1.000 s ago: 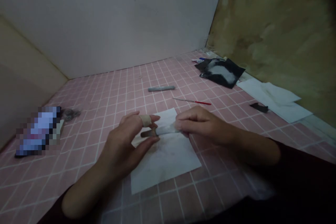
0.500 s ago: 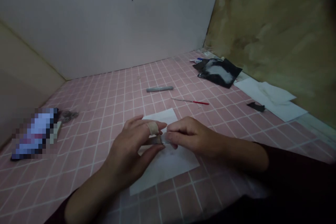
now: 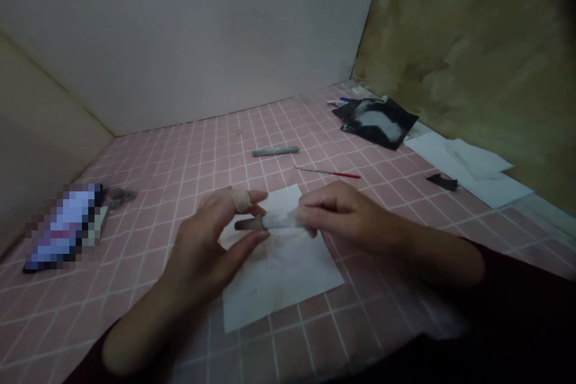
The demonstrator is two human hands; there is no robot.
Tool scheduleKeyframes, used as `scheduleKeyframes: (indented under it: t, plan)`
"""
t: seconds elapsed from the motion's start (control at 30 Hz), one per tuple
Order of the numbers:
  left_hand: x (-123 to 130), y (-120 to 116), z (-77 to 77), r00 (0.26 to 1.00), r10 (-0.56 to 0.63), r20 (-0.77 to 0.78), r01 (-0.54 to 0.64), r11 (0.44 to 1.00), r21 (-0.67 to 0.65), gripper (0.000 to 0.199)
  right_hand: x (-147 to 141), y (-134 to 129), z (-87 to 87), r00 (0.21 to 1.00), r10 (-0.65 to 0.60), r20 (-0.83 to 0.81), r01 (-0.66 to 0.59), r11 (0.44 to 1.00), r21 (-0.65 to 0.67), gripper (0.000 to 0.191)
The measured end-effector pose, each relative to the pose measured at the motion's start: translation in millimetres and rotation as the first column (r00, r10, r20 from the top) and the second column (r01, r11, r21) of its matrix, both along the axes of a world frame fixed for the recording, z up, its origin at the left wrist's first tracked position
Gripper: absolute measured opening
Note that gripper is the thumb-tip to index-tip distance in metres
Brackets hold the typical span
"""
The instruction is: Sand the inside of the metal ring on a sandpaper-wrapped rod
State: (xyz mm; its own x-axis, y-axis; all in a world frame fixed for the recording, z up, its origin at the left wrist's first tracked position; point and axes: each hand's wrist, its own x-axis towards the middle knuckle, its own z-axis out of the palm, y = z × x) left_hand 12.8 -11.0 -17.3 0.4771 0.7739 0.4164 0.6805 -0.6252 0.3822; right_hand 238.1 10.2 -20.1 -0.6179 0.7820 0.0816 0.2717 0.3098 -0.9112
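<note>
The left hand (image 3: 204,237) pinches a small brownish piece (image 3: 260,222), too blurred to name; whether the grey stick (image 3: 281,221) runs through or behind it cannot be told. The right hand (image 3: 342,213) grips the stick, its fist hiding that end, above white paper (image 3: 281,288) partly covered by the left hand. Pixelation masks the phone (image 3: 65,225). Sleeves (image 3: 513,279) run out of frame.

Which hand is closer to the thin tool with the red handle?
The right hand: it is just on the near side of the red-handled tool, not touching it. The left hand is farther away, toward the person and to the left.
</note>
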Motion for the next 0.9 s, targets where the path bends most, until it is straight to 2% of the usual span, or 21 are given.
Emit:
scheduleKeyframes:
  t: [0.1, 0.27, 0.43, 0.57, 0.73, 0.9]
  plan:
    - [2.2, -1.0, -1.6, 0.997, -0.081, -0.008, 0.081, 0.997, -0.017, 0.03, -1.5, -1.4, -0.7, 0.998, 0.038, 0.051, -0.036, 0.998, -0.042, 0.03]
    - [2.8, 0.0, -3.5, 1.0, -0.011, 0.005, 0.011, 1.0, -0.007, 0.033, -1.7, 0.3, -2.8, 1.0, -0.016, 0.006, 0.016, 1.0, -0.014, 0.031]
    - [6.0, -1.6, -3.9, 0.994, -0.107, -0.025, 0.107, 0.994, 0.007, 0.035, -3.9, -1.5, -4.8, 1.0, 0.015, 0.024, -0.013, 0.998, -0.066, 0.03]
    - [4.2, -1.3, -2.0, 1.0, -0.02, -0.006, 0.02, 1.0, 0.022, 0.038, -1.9, -0.3, -2.4, 0.999, -0.007, -0.044, 0.005, 0.999, -0.053, 0.033]
    - [3.6, -1.5, -3.2, 0.996, -0.091, -0.008, 0.091, 0.996, 0.004, 0.034, -3.6, -1.5, -4.1, 0.999, 0.024, -0.042, -0.028, 0.995, -0.098, 0.03]
    - [3.1, -0.1, -3.7, 1.0, -0.014, -0.003, 0.014, 1.0, 0.016, 0.04, -1.0, 0.4, -4.1, 0.998, -0.027, -0.055, 0.025, 0.999, -0.047, 0.032]
